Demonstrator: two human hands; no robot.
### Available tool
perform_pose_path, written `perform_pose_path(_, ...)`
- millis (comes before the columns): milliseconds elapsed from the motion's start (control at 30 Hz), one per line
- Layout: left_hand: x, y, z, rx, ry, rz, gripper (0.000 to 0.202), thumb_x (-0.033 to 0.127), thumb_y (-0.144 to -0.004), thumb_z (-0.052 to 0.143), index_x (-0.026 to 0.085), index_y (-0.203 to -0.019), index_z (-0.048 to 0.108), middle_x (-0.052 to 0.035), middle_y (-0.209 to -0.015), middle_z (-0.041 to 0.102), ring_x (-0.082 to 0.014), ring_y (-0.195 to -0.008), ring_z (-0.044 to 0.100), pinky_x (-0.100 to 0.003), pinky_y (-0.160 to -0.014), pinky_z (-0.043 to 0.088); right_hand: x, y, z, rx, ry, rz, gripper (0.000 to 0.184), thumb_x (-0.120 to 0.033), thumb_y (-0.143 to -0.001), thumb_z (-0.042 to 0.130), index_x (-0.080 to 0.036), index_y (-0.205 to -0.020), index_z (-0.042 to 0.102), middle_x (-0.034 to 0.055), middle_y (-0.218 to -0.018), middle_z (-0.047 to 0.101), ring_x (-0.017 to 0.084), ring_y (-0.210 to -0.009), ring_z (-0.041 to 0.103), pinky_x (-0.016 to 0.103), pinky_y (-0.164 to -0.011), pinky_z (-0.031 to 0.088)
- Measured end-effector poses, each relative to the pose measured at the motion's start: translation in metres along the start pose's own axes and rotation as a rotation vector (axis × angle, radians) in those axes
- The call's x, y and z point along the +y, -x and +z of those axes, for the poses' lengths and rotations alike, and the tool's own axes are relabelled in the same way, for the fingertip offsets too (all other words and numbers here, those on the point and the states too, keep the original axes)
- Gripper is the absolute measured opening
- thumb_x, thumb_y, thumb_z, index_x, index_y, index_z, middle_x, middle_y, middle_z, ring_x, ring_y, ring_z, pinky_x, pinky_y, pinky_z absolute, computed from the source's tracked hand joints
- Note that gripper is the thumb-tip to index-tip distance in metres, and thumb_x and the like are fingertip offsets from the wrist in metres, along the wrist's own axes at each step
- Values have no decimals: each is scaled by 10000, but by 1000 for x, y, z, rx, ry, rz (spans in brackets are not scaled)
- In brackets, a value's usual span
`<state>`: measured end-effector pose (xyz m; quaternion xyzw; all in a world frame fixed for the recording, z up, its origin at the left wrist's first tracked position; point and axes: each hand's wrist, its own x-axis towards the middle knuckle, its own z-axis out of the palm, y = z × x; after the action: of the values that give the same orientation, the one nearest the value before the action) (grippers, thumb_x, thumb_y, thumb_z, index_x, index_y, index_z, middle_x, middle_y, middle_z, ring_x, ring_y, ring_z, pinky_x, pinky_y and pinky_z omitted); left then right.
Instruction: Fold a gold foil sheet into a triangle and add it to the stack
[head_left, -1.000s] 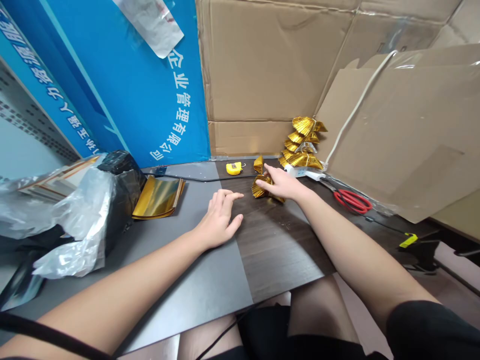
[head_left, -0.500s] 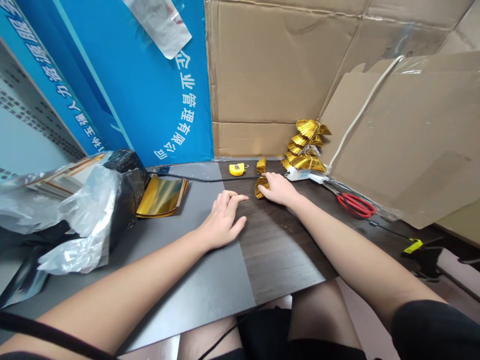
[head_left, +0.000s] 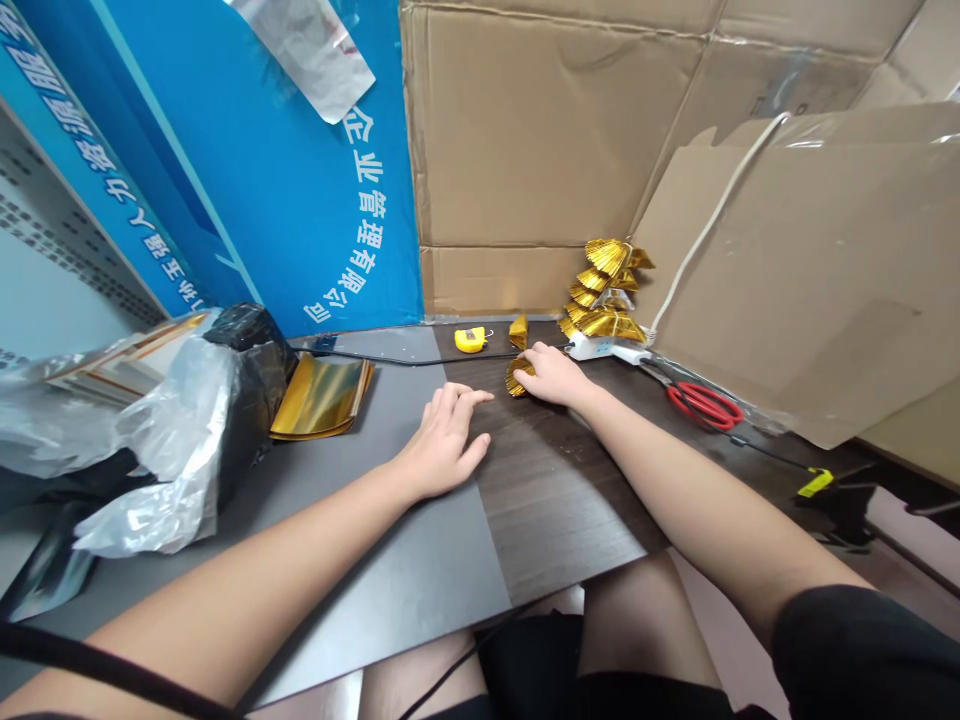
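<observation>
My right hand (head_left: 555,374) is closed over a small pleated gold foil paper fan (head_left: 517,379) on the dark wood tabletop; its ridged left edge shows, and my palm hides the rest. To the left, my left hand (head_left: 448,440) rests on the table where the grey and dark parts meet. Its fingers are stretched out, thumb apart, with nothing in it. A small folded gold piece (head_left: 519,331) stands just behind the fan. Beyond my right hand, several pleated gold fans are stacked in a tower (head_left: 606,290).
A stack of gold foil sheets (head_left: 322,395) lies left, beside a plastic bag (head_left: 180,430). A yellow tape measure (head_left: 470,340) sits at the back near a black cable. At right are a white power strip (head_left: 592,346) and red-handled scissors (head_left: 705,406). Cardboard (head_left: 540,130) walls the back.
The whole view has shifted slightly. Both hands keep nearly the same pose, the right on the pleated gold fan and the left flat on the table.
</observation>
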<state>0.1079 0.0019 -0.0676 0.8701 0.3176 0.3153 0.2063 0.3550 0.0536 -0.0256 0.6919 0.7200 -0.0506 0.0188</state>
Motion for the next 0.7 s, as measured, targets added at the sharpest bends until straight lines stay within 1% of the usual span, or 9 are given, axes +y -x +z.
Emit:
perform_pose_path(133, 0, 0, 0, -2, 10, -4, 469, 299, -944, 522, 202, -1398, 458, -134, -1247, 462, -304, -1212, 473, -568, -1085, 466, -1, 0, 0, 1, 1, 0, 356, -450, -1024, 584, -157, -1210, 658, 115, -1264, 656, 238, -1151, 632, 469, -1027, 512)
perform_pose_path(233, 1, 0, -2, -19, 13, -15, 467, 299, -941, 524, 193, -1391, 458, -137, -1248, 451, -310, -1223, 468, -585, -1089, 466, -1, 2, 0, 23, -16, -7, 433, -492, -1034, 542, -146, -1278, 636, 143, -1299, 643, 253, -1183, 623, 467, -1046, 490)
perform_pose_path(300, 2, -1, -4, -35, 14, -25, 464, 298, -943, 522, 196, -1391, 453, -137, -1251, 445, -310, -1229, 467, -593, -1093, 466, 0, 4, 0, 33, -32, -19, 572, -570, -1020, 527, -133, -1385, 587, 179, -1344, 622, 292, -1226, 608, 472, -1060, 475)
perform_pose_path(400, 3, -1, -6, -60, 21, -34, 466, 297, -946, 523, 203, -1396, 443, -135, -1254, 442, -304, -1239, 468, -588, -1109, 463, 6, 9, -4, 23, -54, -42, 850, -725, -909, 602, -117, -1497, 515, 219, -1348, 614, 366, -1246, 590, 474, -1055, 468)
perform_pose_path(467, 3, -2, -7, -74, 28, -34, 472, 298, -946, 525, 201, -1400, 438, -137, -1255, 441, -302, -1248, 466, -585, -1120, 458, 9, 11, -6, 9, -69, -63, 969, -764, -840, 663, -128, -1544, 469, 217, -1320, 627, 382, -1228, 593, 462, -1039, 472)
perform_pose_path(500, 4, -2, -7, -78, 31, -35, 474, 298, -945, 524, 197, -1400, 437, -138, -1256, 440, -303, -1252, 464, -587, -1124, 455, 11, 12, -7, 2, -77, -75, 992, -762, -829, 679, -148, -1570, 439, 207, -1307, 633, 378, -1214, 598, 455, -1030, 474)
perform_pose_path(567, 4, -3, -7, -84, 37, -36, 474, 300, -946, 518, 187, -1399, 438, -142, -1253, 437, -307, -1254, 461, -592, -1123, 454, 13, 12, -8, -8, -89, -98, 965, -737, -844, 683, -212, -1602, 399, 177, -1280, 643, 363, -1182, 608, 447, -1016, 477)
perform_pose_path(600, 4, -3, -7, -86, 40, -36, 471, 301, -948, 515, 182, -1397, 439, -143, -1250, 436, -307, -1251, 461, -595, -1121, 455, 14, 11, -7, -12, -93, -108, 918, -722, -856, 680, -246, -1595, 415, 162, -1265, 647, 356, -1168, 611, 447, -1013, 477)
perform_pose_path(700, 4, -3, -7, -89, 47, -35, 465, 308, -952, 508, 175, -1393, 443, -143, -1240, 435, -308, -1243, 462, -600, -1116, 458, 14, 9, -3, -16, -97, -121, 789, -704, -852, 697, -276, -1499, 553, 151, -1242, 643, 360, -1163, 604, 465, -1017, 475)
